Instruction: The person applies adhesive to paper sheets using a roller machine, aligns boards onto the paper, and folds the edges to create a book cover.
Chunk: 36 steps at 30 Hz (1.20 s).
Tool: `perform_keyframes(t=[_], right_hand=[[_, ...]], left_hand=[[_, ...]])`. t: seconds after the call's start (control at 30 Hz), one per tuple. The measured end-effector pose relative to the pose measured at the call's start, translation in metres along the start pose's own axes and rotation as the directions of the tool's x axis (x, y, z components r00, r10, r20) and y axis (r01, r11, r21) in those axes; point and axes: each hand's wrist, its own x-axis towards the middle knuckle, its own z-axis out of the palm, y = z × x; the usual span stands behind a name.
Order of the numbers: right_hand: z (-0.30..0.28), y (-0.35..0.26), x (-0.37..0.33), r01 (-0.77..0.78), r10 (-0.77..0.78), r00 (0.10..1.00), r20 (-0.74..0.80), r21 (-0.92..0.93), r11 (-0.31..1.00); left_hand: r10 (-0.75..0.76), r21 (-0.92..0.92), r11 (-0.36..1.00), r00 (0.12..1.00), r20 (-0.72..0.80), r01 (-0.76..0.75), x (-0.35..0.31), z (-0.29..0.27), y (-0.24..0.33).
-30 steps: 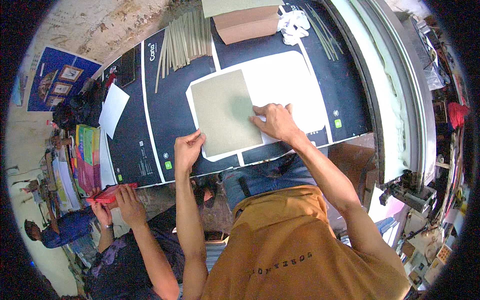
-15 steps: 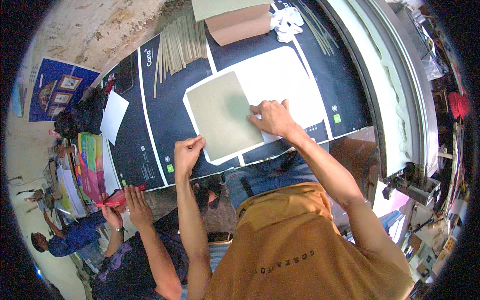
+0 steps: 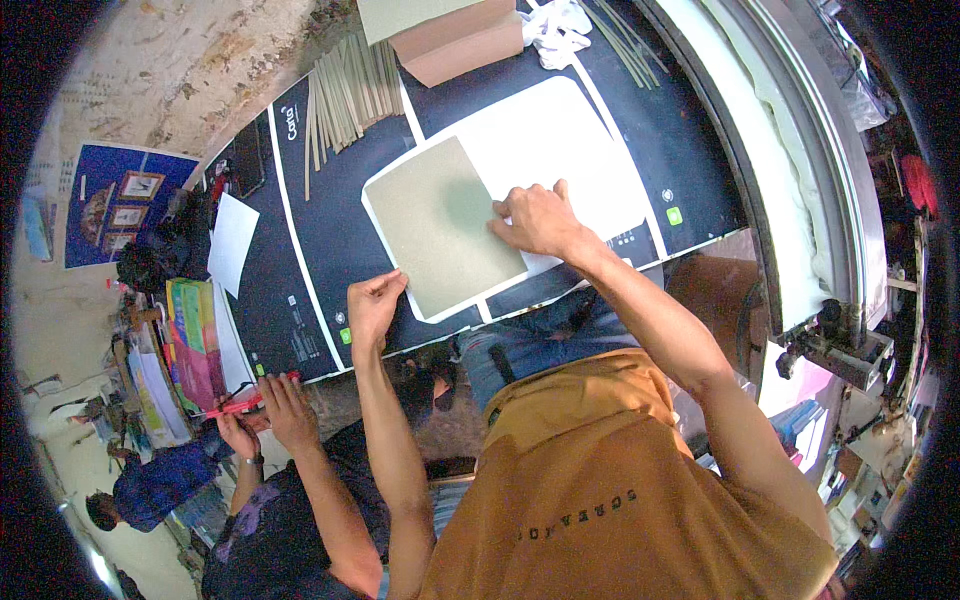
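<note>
A grey-beige board (image 3: 425, 215) lies on the left part of a large white sheet (image 3: 560, 130), whose margin shows round the board's outer edges. My left hand (image 3: 372, 308) is closed in a pinch at the sheet's left edge, near the board's lower left side. Over the board's right edge rests my right hand (image 3: 540, 222), its fingers curled and its thumb and index finger at that edge. The undersides of its fingertips are hidden.
Thin grey strips (image 3: 350, 90) lie fanned at the back of the dark table (image 3: 330, 230). Beside them stand a cardboard box (image 3: 455, 45) and a crumpled white cloth (image 3: 556, 32). A long metal machine bar (image 3: 790, 150) borders the right. At left, a co-worker's hands (image 3: 288, 412) hold something red.
My view has shifted slightly, so the table and sheet sit a little higher and to the left. Both my hands keep nearly the same places on the sheet and board.
</note>
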Motion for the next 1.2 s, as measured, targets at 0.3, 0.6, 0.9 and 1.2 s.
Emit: perform_keyframes(t=[0.3,0.6,0.9,1.2], right_hand=[[-0.003,-0.001,0.001,-0.005,0.004,0.999,0.049,0.032,0.999],[0.0,-0.002,0.005,-0.025,0.025,0.999,0.024,0.025,0.999],[0.006,0.008,0.009,0.039,-0.039,0.999,0.003,-0.011,0.999],[0.01,0.012,0.017,0.014,-0.014,1.0,0.005,-0.009,1.0]], left_hand=[[-0.071,0.04,0.997,0.997,0.032,0.07,-0.003,0.0,0.012],[-0.027,0.016,1.0,0.999,0.034,0.026,-0.002,0.0,0.008],[-0.04,0.066,0.997,0.999,0.038,0.037,-0.004,0.001,0.012],[0.015,0.111,0.994,0.999,0.042,-0.019,-0.004,0.001,0.016]])
